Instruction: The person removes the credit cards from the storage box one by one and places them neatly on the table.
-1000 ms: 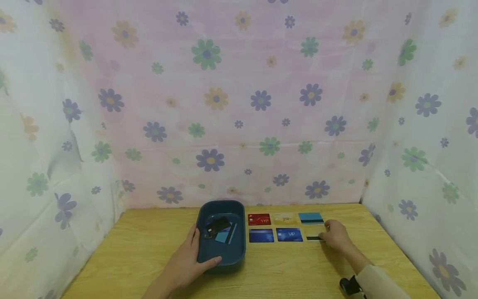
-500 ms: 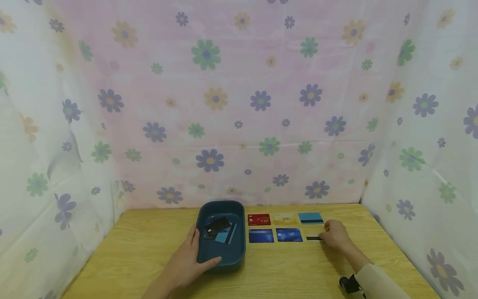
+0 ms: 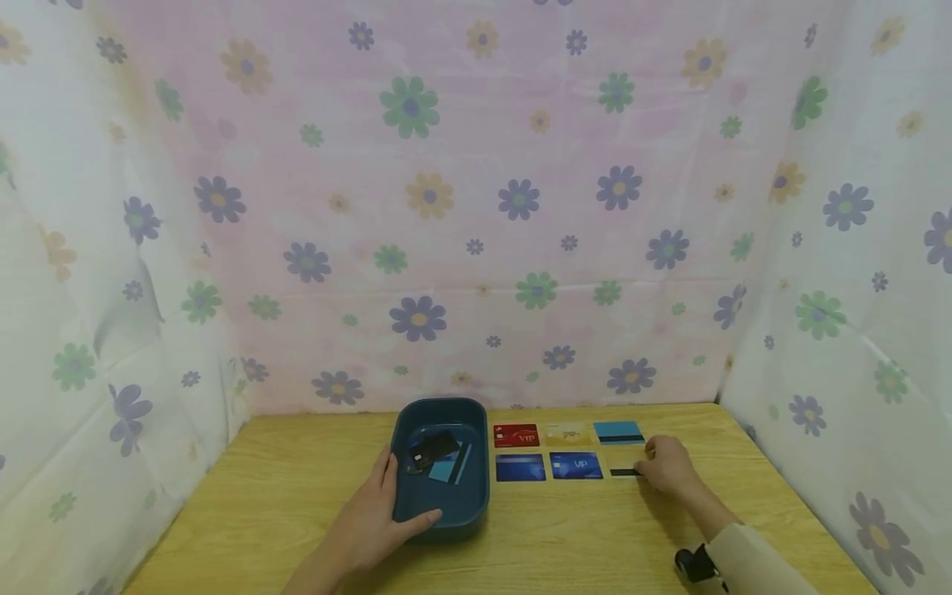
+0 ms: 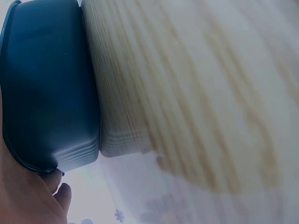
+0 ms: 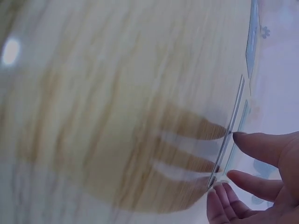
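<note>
My left hand (image 3: 364,521) holds a dark blue plastic bin (image 3: 439,506) at its left side, thumb over the near rim. Inside the bin lie a black card (image 3: 435,450) and a light blue striped card (image 3: 450,468), overlapping others. To its right, cards lie in two rows. My right hand (image 3: 669,469) holds the right end of a pale card with a black stripe (image 3: 623,473), front row. In the right wrist view the fingertips are right at the card's edge, and the card lies flat on the table.
Behind it lie a red VIP card (image 3: 516,435), a gold card (image 3: 568,435) and a blue striped card (image 3: 619,433). A blue card (image 3: 521,468) and a blue VIP card (image 3: 576,466) share the front row. Flowered cloth (image 3: 476,207) surrounds the wooden table (image 3: 558,537).
</note>
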Demonstrator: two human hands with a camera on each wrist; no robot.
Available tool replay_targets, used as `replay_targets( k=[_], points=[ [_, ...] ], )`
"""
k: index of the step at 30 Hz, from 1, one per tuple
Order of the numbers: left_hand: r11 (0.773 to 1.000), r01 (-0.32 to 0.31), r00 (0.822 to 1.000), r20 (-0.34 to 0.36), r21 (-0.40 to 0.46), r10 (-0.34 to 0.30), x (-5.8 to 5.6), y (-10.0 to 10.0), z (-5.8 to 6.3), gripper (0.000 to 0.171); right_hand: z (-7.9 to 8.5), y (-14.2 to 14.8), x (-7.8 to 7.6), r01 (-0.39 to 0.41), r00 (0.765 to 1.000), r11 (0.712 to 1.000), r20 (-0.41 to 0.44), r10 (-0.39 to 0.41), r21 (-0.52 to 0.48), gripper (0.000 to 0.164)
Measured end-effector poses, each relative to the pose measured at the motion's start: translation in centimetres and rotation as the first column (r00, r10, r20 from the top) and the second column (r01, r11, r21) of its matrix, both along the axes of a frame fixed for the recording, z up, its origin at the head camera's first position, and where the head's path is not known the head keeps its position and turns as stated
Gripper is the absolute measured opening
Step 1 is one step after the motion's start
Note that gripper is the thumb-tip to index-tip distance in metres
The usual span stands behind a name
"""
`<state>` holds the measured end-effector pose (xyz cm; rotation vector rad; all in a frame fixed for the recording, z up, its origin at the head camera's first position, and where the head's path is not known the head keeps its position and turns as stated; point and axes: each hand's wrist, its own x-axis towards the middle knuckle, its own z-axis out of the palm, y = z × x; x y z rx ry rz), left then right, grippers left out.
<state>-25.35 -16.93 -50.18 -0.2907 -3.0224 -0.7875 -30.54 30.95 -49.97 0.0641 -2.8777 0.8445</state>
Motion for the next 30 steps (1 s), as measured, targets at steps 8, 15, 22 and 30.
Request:
replay_targets(
  k=[8, 15, 22, 30],
  points=[
    [1.000, -0.003, 1.000, 0.004, 0.004, 0.003, 0.1, 0.1, 0.1, 0.130, 0.3, -1.5, 0.5, 0.030, 0.999, 0.993, -0.025, -0.028, 0.111, 0.045],
    [1.000, 0.001, 1.000, -0.011, 0.004, -0.001, 0.1, 0.0, 0.0, 0.129, 1.2, -3.2, 1.3, -0.024, 0.997, 0.997, -0.077, 0.030, 0.074, 0.039],
    [1.000, 0.004, 1.000, -0.028, -0.008, -0.004, 0.1, -0.1, -0.1, 0.128, 1.5, -4.3, 1.3, -0.102, 0.989, 0.995, -0.109, 0.104, 0.019, 0.039],
    [1.000, 0.007, 1.000, -0.022, -0.007, -0.008, 0.0, 0.0, -0.2, 0.128, 1.9, -6.0, 2.0, -0.142, 0.984, 0.990, -0.115, 0.138, -0.025, 0.042]
  ],
)
